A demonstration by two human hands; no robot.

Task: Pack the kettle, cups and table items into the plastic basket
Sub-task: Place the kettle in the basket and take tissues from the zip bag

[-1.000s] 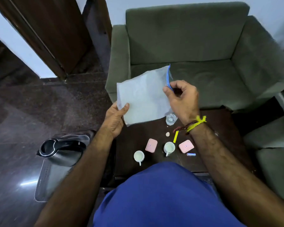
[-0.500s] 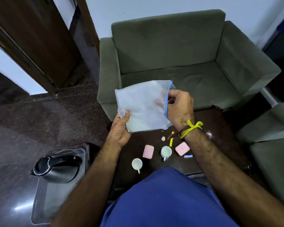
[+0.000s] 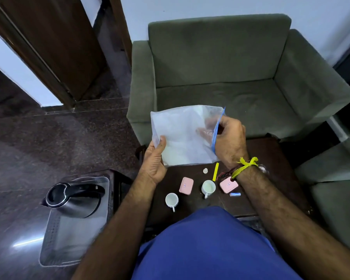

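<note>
I hold a translucent zip bag (image 3: 180,134) with a blue zip edge above the dark table (image 3: 275,158). My left hand (image 3: 155,160) pinches its lower left corner. My right hand (image 3: 229,140) grips the blue-edged mouth, fingers showing through inside the bag. Below on the table lie two white cups (image 3: 171,200) (image 3: 208,187), two pink cases (image 3: 186,185) (image 3: 227,184), a yellow strip (image 3: 216,171), a small white cap (image 3: 205,170) and a small blue piece (image 3: 234,194). The steel kettle (image 3: 73,199) stands in the clear plastic basket (image 3: 55,245) on the floor at left.
A green armchair (image 3: 230,67) stands right behind the table. Another green seat (image 3: 335,178) is at the right. A wooden door (image 3: 55,37) and dark stone floor (image 3: 38,142) lie to the left. My blue-clad knee (image 3: 206,245) fills the lower middle.
The bag and both hands have come lower and nearer the table. My right fingers have slipped into the bag's mouth. The view has tilted, so the table items sit lower.
</note>
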